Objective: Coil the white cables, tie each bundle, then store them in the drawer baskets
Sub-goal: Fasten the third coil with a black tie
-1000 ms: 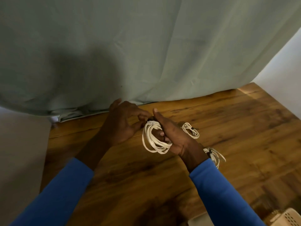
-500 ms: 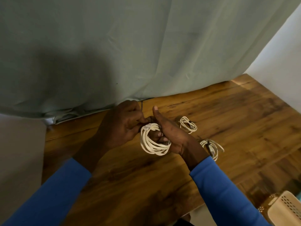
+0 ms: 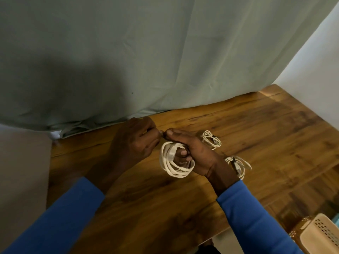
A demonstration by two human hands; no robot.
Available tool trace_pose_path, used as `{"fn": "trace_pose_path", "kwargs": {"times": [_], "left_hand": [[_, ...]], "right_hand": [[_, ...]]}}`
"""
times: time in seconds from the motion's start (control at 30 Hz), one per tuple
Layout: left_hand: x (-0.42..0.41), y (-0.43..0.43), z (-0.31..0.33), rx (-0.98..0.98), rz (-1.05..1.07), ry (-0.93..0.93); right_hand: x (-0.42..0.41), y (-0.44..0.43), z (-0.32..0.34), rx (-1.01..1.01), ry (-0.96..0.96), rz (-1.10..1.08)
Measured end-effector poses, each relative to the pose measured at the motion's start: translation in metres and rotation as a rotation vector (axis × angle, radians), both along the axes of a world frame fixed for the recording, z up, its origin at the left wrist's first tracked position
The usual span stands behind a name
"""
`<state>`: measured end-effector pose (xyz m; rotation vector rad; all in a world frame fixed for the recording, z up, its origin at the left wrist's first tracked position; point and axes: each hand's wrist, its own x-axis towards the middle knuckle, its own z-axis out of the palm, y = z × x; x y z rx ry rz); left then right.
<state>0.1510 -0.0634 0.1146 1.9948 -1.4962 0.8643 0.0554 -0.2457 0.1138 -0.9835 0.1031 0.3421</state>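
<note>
While tight round coil [image 3: 172,163], right fingers [image 3: 181,153]; left fingers [image 3: 149,138] pinched on tie [image 3: 163,133]

The coiled cable [image 3: 174,165] is off-white. The far bundle [image 3: 211,142] and near bundle [image 3: 238,167] are the same off-white, and each carries a dark tie [image 3: 214,137]. The surface [image 3: 275,116] shows mid-brown wood grain with darker streaks. The curtain [image 3: 165,52] is plain pale grey-green. The sleeves [image 3: 253,219] are solid blue. The basket [image 3: 324,237] is beige, patterned with rows of small holes. The wall [image 3: 321,70] is white.
</note>
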Motion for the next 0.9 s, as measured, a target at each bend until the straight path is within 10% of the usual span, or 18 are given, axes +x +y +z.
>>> {"fn": "trace_pose_path", "kwargs": {"times": [0.4,0.9], "left_hand": [[0.01,0.01,0.013,-0.072,-0.127,0.613],[0.011,0.005,-0.002,-0.08,-0.154,0.887]], "right_hand": [[-0.001,0.014,0.006,-0.303,-0.066,-0.241],[0.01,0.013,-0.009,0.031,0.048,-0.162]]}}
